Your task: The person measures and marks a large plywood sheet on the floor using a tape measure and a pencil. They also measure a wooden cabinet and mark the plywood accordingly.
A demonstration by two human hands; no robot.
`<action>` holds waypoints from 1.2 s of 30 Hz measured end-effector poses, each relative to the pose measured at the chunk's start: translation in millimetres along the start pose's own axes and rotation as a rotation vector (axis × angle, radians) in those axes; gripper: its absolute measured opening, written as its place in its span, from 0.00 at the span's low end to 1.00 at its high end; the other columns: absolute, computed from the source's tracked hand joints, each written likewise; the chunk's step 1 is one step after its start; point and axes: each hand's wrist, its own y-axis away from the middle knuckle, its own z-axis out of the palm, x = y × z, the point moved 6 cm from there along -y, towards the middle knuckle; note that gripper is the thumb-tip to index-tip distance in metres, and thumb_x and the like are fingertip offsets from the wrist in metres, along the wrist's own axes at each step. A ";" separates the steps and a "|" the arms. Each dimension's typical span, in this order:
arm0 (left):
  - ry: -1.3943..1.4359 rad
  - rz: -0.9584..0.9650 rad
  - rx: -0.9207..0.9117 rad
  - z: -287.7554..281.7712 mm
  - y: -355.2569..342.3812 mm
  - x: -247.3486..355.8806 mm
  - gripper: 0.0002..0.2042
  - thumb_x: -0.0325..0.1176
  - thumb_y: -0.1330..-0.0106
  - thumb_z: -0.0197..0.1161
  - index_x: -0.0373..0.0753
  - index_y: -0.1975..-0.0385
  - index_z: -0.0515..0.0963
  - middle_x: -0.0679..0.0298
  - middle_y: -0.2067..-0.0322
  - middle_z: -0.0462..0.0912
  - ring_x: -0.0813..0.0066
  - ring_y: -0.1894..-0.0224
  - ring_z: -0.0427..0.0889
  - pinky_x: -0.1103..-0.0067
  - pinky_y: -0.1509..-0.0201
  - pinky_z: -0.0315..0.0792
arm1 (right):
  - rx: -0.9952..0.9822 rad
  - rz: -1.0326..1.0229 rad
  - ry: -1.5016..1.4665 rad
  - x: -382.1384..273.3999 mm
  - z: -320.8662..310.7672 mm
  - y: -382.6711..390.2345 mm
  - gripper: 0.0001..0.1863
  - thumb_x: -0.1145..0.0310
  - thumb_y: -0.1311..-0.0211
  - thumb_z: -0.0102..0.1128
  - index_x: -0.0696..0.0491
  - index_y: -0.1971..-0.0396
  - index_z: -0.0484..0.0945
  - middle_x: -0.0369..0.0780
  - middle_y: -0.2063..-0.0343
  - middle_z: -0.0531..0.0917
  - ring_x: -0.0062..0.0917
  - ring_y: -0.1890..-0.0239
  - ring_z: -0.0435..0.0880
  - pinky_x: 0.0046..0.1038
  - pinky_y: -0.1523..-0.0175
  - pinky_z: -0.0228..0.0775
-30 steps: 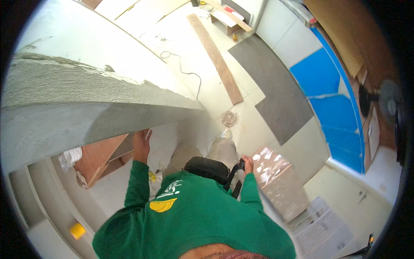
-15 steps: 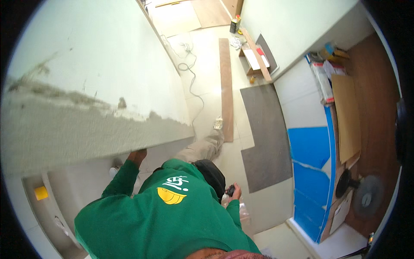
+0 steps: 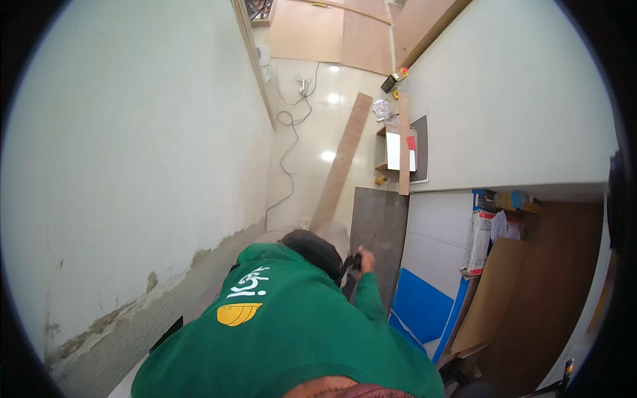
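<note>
Object (image 3: 357, 263) sitting in right hand (image 3: 367, 261), just beside black waist pouch (image 3: 310, 251)

Right hand is curling its fingers around the small dark object, pinching it on the side nearer the body. Part of it is poking out left of the fingers, toward the pouch; the rest is hiding inside the grip. Exact kind: too small and dark to tell. A black strap (image 3: 346, 268) is hanging between pouch and hand; where strap ends and object begins, cannot tell. Left hand is staying out of view, so its grip cannot be told.

Green sweatshirt (image 3: 298, 331) is filling the lower middle, yellow shape showing on it. The right sleeve is reaching forward along the hip. From this viewpoint hand and object are overlapping the near end of a dark grey sheet (image 3: 379, 222), which is lying on the pale tiled floor (image 3: 328, 126).

Ahead, a long wooden plank (image 3: 344, 162) is lying slantwise, its near end running up to the person's legs. A grey cable (image 3: 292, 184) is looping left of it. Right of the plank, a narrow wooden strip (image 3: 404, 146) is resting across a small wooden box (image 3: 381, 151). A blue panel (image 3: 424, 302) is standing to the right, well apart from the object.
</note>
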 end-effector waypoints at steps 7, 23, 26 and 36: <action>0.023 -0.077 0.061 58.5 17.7 42.7 0.21 0.41 0.22 0.65 0.39 0.34 0.78 0.58 0.43 0.86 0.66 0.41 0.84 0.68 0.38 0.76 | -0.092 -0.128 0.129 -211.4 12.4 -95.4 0.21 0.53 0.29 0.71 0.56 0.52 0.78 0.41 0.73 0.83 0.30 0.76 0.86 0.34 0.74 0.78; -0.157 0.102 -0.031 324.4 -11.4 402.2 0.21 0.41 0.22 0.66 0.39 0.35 0.79 0.60 0.47 0.90 0.70 0.46 0.87 0.73 0.44 0.79 | -0.075 0.168 0.301 -383.6 -8.8 -310.1 0.21 0.54 0.31 0.73 0.59 0.57 0.86 0.42 0.64 0.89 0.31 0.68 0.87 0.38 0.62 0.81; 0.224 0.249 -0.011 355.2 -26.6 547.6 0.15 0.33 0.22 0.65 0.35 0.41 0.83 0.60 0.53 0.90 0.72 0.53 0.88 0.77 0.48 0.78 | -0.144 -0.001 0.260 -506.2 36.6 -362.8 0.21 0.54 0.29 0.71 0.59 0.54 0.84 0.40 0.66 0.86 0.28 0.70 0.86 0.34 0.65 0.81; 0.036 0.660 -0.214 464.4 -84.9 865.7 0.15 0.33 0.23 0.66 0.36 0.41 0.83 0.60 0.50 0.90 0.72 0.49 0.88 0.74 0.42 0.79 | -0.462 -0.295 0.206 -834.3 241.1 -402.1 0.18 0.56 0.24 0.67 0.50 0.44 0.81 0.37 0.63 0.83 0.24 0.68 0.87 0.27 0.64 0.81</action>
